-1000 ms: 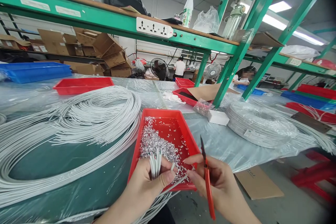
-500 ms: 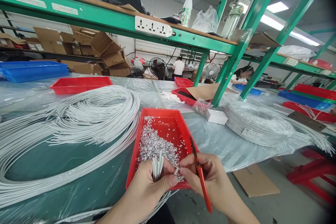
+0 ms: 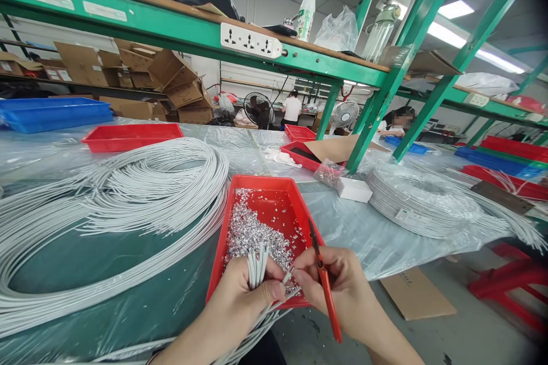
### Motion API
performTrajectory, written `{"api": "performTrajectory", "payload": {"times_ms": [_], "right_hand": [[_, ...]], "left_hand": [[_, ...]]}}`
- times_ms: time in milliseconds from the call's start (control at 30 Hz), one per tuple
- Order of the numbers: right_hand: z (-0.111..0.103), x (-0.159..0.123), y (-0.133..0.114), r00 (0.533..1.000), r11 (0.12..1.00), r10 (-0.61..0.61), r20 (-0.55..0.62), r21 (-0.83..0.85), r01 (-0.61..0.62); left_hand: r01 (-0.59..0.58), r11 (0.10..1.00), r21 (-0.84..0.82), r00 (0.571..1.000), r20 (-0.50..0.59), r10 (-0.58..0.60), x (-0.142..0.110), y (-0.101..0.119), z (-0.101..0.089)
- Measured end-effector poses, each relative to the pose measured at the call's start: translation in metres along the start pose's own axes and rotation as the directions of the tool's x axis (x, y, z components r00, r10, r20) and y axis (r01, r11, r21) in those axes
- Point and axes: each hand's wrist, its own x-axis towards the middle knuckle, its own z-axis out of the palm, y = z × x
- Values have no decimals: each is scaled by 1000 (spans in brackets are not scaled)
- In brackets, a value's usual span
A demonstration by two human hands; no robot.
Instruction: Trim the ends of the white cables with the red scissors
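Note:
My left hand [image 3: 246,296] is closed around a bundle of white cables [image 3: 257,268], whose cut ends stick up between thumb and fingers. One cable end points right from its fingertips. Thumb and forefinger of my right hand [image 3: 336,279] pinch at that tip; any bit between them is too small to make out. A pair of orange-handled snips [image 3: 327,296] is held in the same hand, dark blades pointing up and away. Both hands are over the near end of a red tray [image 3: 219,251] containing a heap of small silvery scraps [image 3: 257,234].
Large loops of white cable [image 3: 171,182] cover the table's left side. On the right are a wrapped cable coil [image 3: 422,205] and a small white box [image 3: 354,189]. A green shelf frame [image 3: 180,31] crosses above the table. Two people work farther back.
My right fingertips have shifted slightly up at the cable tip, and the snips have tilted a little. The left hand keeps its hold on the bundle.

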Motion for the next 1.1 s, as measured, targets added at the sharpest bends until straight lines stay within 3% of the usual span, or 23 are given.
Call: {"api": "performTrajectory", "payload": {"times_ms": [200, 500, 700, 800, 867, 933, 1000, 1100], "right_hand": [[1, 3, 2, 1000, 1000, 5, -10, 12, -5], [0, 1, 4, 1000, 1000, -11, -5, 16, 11], [0, 4, 1, 998, 998, -10, 65, 66, 6], [-1, 10, 4, 1000, 999, -14, 26, 53, 13], [-5, 17, 8, 999, 999, -26, -32, 24, 27], [-11, 26, 14, 996, 999, -41, -82, -19, 40], [-17, 33, 21, 991, 997, -68, -118, -53, 62], [-25, 32, 27, 984, 992, -120, -132, -60, 113]], "left_hand": [[-10, 1000, -8, 998, -60, 10, 1, 3, 2], [4, 999, -39, 999, -36, -6, 1, 4, 0], [-2, 980, -200, 988, 148, 32, -1, -6, 0], [54, 962, -266, 975, 222, 7, -2, -5, 3], [95, 958, -270, 983, 180, -47, -2, -2, 6], [124, 964, -235, 992, 61, -113, -1, -1, 7], [105, 972, -210, 992, -47, -117, 0, -2, 8], [44, 965, -260, 990, -119, -77, 3, -5, 6]]}}
